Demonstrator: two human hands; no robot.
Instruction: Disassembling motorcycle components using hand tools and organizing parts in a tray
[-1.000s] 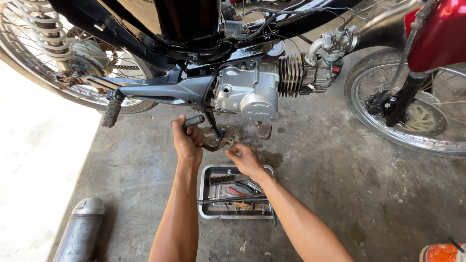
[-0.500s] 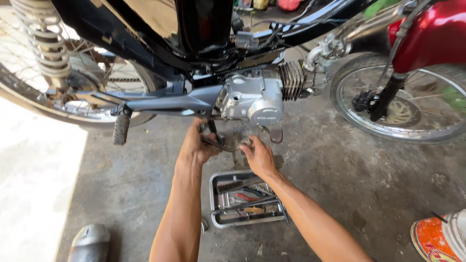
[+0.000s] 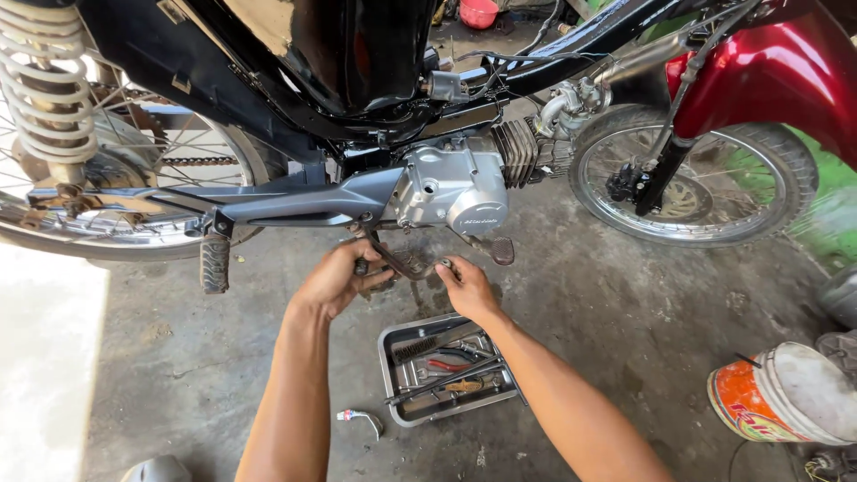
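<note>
A motorcycle stands on a concrete floor, its silver engine [image 3: 453, 187] at mid frame. Under the engine, my left hand [image 3: 335, 278] is closed around a dark bent metal lever [image 3: 402, 263] near its pivot. My right hand [image 3: 466, 286] grips the other end of the same lever. Both forearms reach up from the bottom of the view. Directly below my hands lies a metal tool tray [image 3: 390, 366] holding a wire brush, pliers and other hand tools.
The rear wheel [image 3: 98, 178] and white shock spring are at left, with a footpeg [image 3: 214, 261] hanging down. The front wheel [image 3: 692, 178] under a red fender is at right. An orange bucket [image 3: 781, 397] stands at lower right. A small tube [image 3: 357, 418] lies on the floor.
The view has come closer to the engine and shifted right. Both hands stay under the engine, now set on the two ends of the lever.
</note>
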